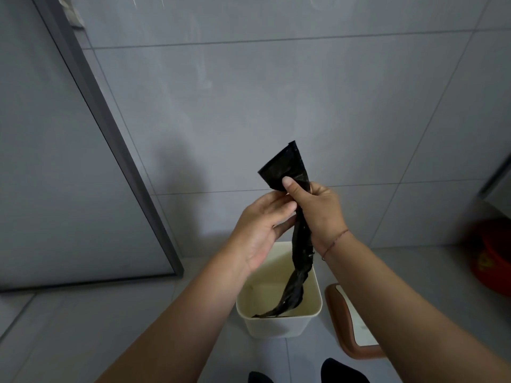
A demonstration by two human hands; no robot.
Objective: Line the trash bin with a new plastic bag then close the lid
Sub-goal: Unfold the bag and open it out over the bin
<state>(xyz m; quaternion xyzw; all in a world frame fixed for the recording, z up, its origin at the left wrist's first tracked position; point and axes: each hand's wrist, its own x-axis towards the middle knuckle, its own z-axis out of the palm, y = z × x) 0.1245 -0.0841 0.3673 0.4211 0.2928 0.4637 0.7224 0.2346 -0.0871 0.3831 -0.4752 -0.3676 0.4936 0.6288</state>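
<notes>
A black plastic bag [300, 244], still folded and twisted into a long strip, hangs down over an open cream trash bin [276, 326] on the floor, its lower end lying inside the bin. My right hand [318, 208] pinches the bag near its top, thumb on the front. My left hand [262, 228] is beside it with fingertips touching the same part of the bag. The bin's lid [352, 327], brown-rimmed with a white face, lies on the floor just right of the bin.
A grey tiled wall rises behind the bin. A grey framed door [91, 150] stands at the left. A red basin [492, 258] sits at the far right. My dark-socked feet [343, 373] are at the bottom edge.
</notes>
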